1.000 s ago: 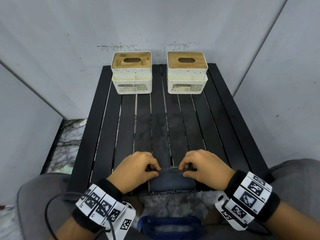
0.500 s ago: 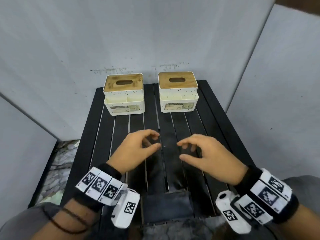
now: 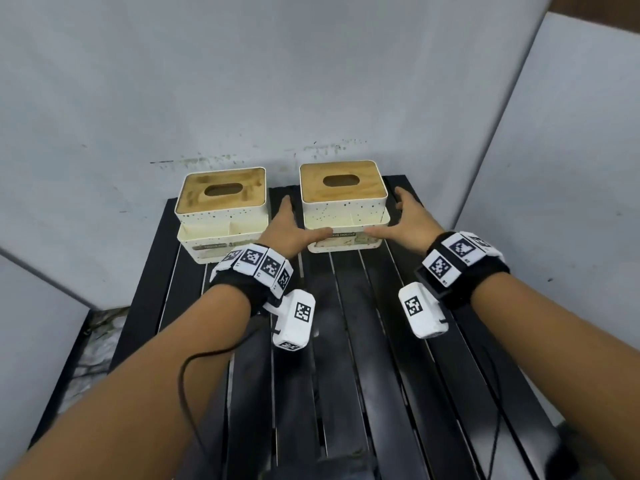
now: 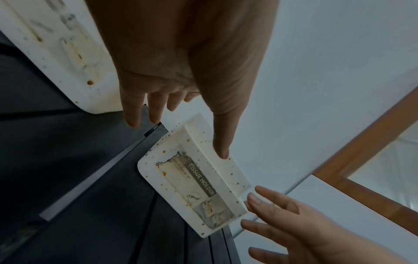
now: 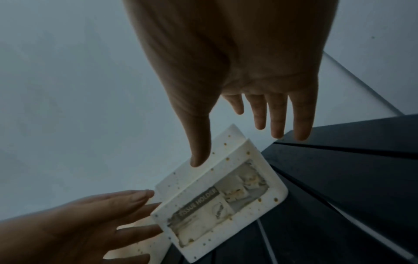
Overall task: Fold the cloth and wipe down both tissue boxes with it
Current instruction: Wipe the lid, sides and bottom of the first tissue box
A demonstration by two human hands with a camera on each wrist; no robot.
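Observation:
Two cream speckled tissue boxes with wooden lids stand at the far end of the black slatted table (image 3: 346, 341). My hands flank the right box (image 3: 343, 206). My left hand (image 3: 294, 221) is on its left side with straight fingers, thumb tip at the front ledge. My right hand (image 3: 401, 218) mirrors it on the right side. The wrist views show the right box (image 4: 196, 178) (image 5: 217, 192) between my left hand (image 4: 181, 107) and right hand (image 5: 237, 125), both holding nothing. The left box (image 3: 221, 213) stands untouched. A dark blurred shape, the folded cloth (image 3: 332, 465), lies at the near edge.
Grey walls close in behind and on both sides of the table. A narrow gap separates the two boxes, and my left hand's fingers reach into it. The table's right rear corner sits just beyond my right hand.
Both hands let go of the folded cloth at the near edge and reached forward across the table to either side of the right box. The head view tilted up.

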